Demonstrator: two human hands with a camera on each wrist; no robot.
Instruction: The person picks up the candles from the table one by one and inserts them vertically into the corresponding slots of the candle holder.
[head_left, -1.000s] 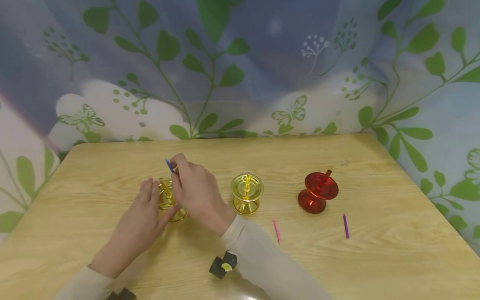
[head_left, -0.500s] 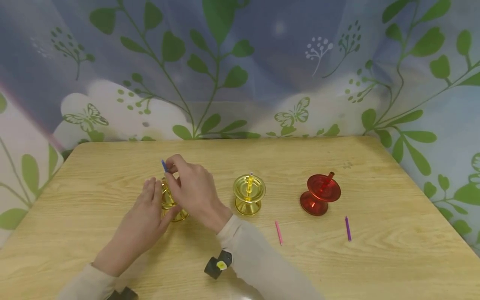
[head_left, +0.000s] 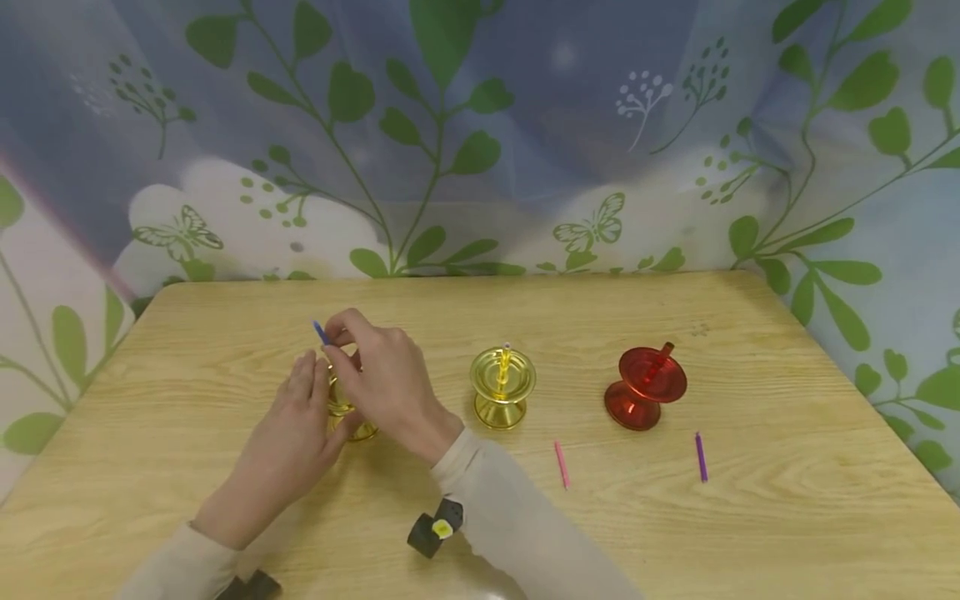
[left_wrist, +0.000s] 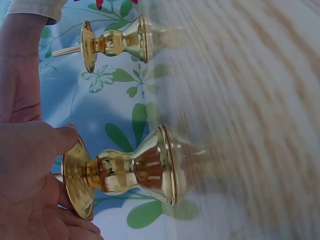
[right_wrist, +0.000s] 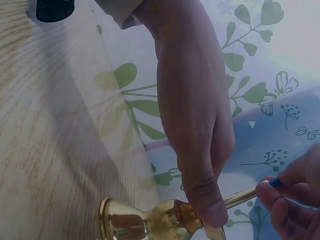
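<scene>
In the head view my left hand (head_left: 281,433) holds the dish of the leftmost gold candle holder (head_left: 339,398), fingers along its far left side and thumb at the near edge. The left wrist view shows this holder (left_wrist: 150,167) upright on the table, with my thumb and fingers around its dish. My right hand (head_left: 386,379) pinches a slim blue candle (head_left: 320,332) above the holder. Seen from the right wrist, the blue candle (right_wrist: 274,183) is at the tip of the holder's thin gold tube (right_wrist: 241,196); whether it is inside, I cannot tell.
Another gold holder (head_left: 501,408) stands in the middle, something pale at its tube's top. A red holder (head_left: 651,375) is farther right. A pink candle (head_left: 562,465) and a purple candle (head_left: 701,457) lie on the wooden table (head_left: 787,533) in front of them.
My right hand has shifted slightly left with the blue candle, bringing it over the holder's tube, whose tip is now hidden in the head view. The left hand stays on the dish.
</scene>
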